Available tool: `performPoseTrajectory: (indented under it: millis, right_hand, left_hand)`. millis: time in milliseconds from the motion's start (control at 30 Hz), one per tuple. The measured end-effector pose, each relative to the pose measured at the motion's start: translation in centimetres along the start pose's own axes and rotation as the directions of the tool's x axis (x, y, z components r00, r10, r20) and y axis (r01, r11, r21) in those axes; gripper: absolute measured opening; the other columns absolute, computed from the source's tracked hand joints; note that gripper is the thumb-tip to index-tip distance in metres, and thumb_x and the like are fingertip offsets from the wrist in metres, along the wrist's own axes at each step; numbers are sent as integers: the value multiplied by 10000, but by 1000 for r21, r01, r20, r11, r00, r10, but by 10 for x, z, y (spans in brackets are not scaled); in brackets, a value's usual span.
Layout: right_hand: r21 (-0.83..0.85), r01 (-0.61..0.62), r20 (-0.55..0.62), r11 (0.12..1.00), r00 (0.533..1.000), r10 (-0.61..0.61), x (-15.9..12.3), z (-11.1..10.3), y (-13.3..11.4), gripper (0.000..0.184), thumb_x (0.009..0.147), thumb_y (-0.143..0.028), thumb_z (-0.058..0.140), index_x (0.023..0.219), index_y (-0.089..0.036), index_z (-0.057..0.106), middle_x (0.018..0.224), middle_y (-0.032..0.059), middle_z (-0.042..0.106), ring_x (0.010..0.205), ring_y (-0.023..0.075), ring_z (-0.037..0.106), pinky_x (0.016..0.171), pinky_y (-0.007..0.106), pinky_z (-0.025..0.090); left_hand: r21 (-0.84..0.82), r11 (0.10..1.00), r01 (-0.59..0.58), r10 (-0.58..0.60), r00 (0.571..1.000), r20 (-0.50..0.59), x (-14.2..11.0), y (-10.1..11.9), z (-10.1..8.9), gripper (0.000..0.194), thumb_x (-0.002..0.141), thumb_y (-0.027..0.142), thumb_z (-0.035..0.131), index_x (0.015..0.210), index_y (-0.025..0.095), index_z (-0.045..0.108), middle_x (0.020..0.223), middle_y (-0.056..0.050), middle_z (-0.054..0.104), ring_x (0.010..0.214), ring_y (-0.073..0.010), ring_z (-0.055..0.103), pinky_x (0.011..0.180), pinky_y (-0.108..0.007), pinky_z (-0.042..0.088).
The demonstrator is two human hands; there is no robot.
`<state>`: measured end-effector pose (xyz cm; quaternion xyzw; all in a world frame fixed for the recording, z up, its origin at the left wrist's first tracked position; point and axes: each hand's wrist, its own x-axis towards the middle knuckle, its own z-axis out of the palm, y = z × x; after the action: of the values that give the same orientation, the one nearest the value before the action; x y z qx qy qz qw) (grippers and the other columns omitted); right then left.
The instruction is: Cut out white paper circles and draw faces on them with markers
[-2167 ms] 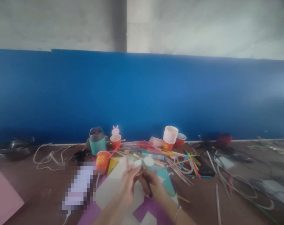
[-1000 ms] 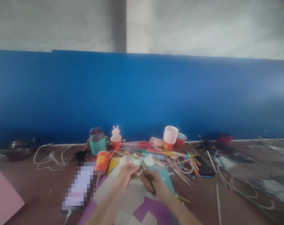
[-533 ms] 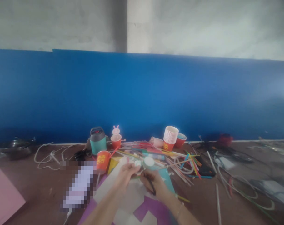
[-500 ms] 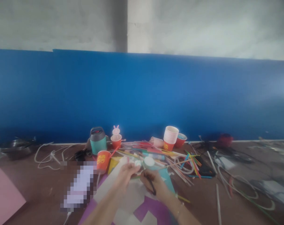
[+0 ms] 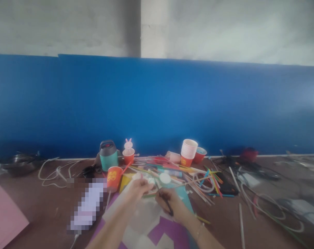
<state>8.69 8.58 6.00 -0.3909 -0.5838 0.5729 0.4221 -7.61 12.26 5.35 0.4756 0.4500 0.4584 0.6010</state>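
My right hand (image 5: 171,202) is closed around the dark handles of a pair of scissors (image 5: 167,204), whose blades point up and to the left. Beside it, my left hand (image 5: 139,188) pinches a small piece of white paper (image 5: 151,181) near the blades. The exact outline of that piece is too blurred to make out. Below both hands lie sheets of white paper (image 5: 142,216) and purple paper (image 5: 167,230). A round white piece (image 5: 165,178) is just beyond my right hand.
An orange paper cup (image 5: 113,177) stands left of my hands, near a teal container (image 5: 108,159). Behind is a cup with a pink rabbit (image 5: 128,145). A stack of paper cups (image 5: 189,152) and many colored sticks (image 5: 198,186) are at right. Pink paper (image 5: 6,219) lies far left.
My left hand has shifted slightly left and down with the white paper. The scissors' blades now show more clearly between the hands.
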Motion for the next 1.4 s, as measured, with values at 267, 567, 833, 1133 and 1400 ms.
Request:
performPoseTrajectory:
  millis: [267, 567, 833, 1133, 1400]
  right_hand:
    - [-10, -15, 8, 1000, 1000, 15, 2, -1, 6, 278, 714, -425, 568, 559, -203, 504, 339, -98, 295, 322, 57, 187, 364, 229, 139]
    - [-18, -102, 24, 995, 994, 102, 4, -4, 14, 256, 724, -389, 571, 569, -204, 485, 379, -99, 286, 335, 52, 198, 367, 220, 157]
    - [48, -21, -25, 999, 999, 22, 6, 0, 17, 298, 664, -477, 608, 598, -214, 484, 362, -113, 274, 309, 51, 187, 326, 211, 162]
    - [11, -57, -11, 998, 998, 57, 7, 1, 15, 229, 646, -428, 565, 588, -220, 488, 361, -115, 290, 288, 52, 192, 293, 206, 200]
    - [-31, -21, -16, 999, 1000, 20, 2, 5, 8, 271, 671, -468, 567, 606, -225, 468, 366, -113, 305, 305, 61, 244, 330, 208, 227]
  left_hand:
    - [50, 999, 0, -1, 1000, 26, -3, 6, -4, 338, 548, 427, 784, 525, 179, 556, 587, -4, 612, 714, -203, 607, 662, -283, 370]
    - [-14, 1000, 26, -25, 999, 43, -3, 9, -8, 306, 522, 357, 815, 529, 171, 573, 535, 17, 578, 668, -181, 587, 638, -267, 357]
    - [-226, 974, 29, -15, 998, 67, -10, 10, 12, 294, 620, 384, 779, 670, 166, 588, 662, 1, 616, 670, -133, 572, 653, -243, 396]
    - [-353, 936, 22, -23, 1000, 1, -8, 7, 18, 302, 538, 304, 829, 638, 159, 585, 593, 43, 545, 581, -81, 499, 611, -207, 394]
    - [-374, 927, 12, -29, 999, -39, -9, 1, 26, 388, 482, 345, 853, 567, 171, 517, 546, 59, 516, 541, -77, 484, 578, -211, 389]
